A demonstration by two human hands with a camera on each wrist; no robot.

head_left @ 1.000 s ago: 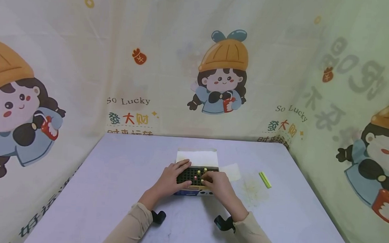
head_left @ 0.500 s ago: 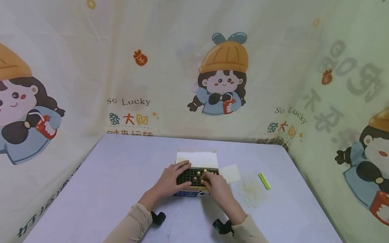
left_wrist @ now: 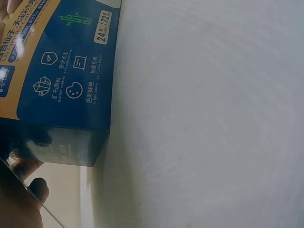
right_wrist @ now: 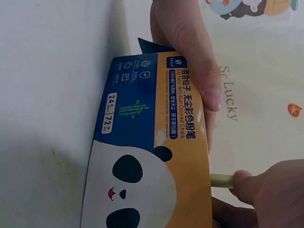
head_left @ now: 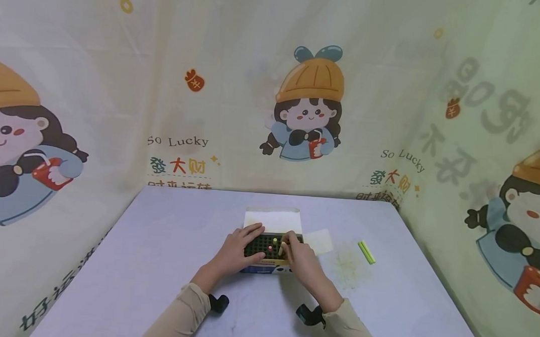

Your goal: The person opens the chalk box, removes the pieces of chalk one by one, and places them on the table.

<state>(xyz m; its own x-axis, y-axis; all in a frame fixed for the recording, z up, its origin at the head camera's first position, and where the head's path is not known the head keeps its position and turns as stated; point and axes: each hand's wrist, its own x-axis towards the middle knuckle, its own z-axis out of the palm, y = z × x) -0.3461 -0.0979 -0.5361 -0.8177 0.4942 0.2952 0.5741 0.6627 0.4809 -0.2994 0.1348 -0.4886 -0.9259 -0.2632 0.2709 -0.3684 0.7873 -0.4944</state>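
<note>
My left hand [head_left: 236, 249] lies across the left end of the chalk box [head_left: 266, 253], fingers fairly straight over its dark gridded tray and thumb against the near face, steadying it on the table [head_left: 166, 264]; my right hand [head_left: 299, 255] pinches a pale yellow chalk stick [head_left: 282, 248] between thumb and fingertips at the tray's right side. The right wrist view shows the stick [right_wrist: 221, 180] projecting from my fingertips [right_wrist: 247, 186] just above the box's top edge, the panda-printed front panel [right_wrist: 147, 190] below it, and my left thumb [right_wrist: 190, 57] pressed on the far end of that panel. To do this step well, I judge that the stick should stay upright and in line with one cell of the grid, moved straight along its own axis, since chalk snaps under sideways load; the left hand should press the box down so that it neither slides nor tips. Other sticks [head_left: 272, 243] stand in cells just left of my right fingertips, so the pinch should stay narrow. The box sits between both hands, touching each; its white lid flap [head_left: 272, 220] lies open behind, and a loose green chalk [head_left: 367, 251] rests well apart to the right
</note>
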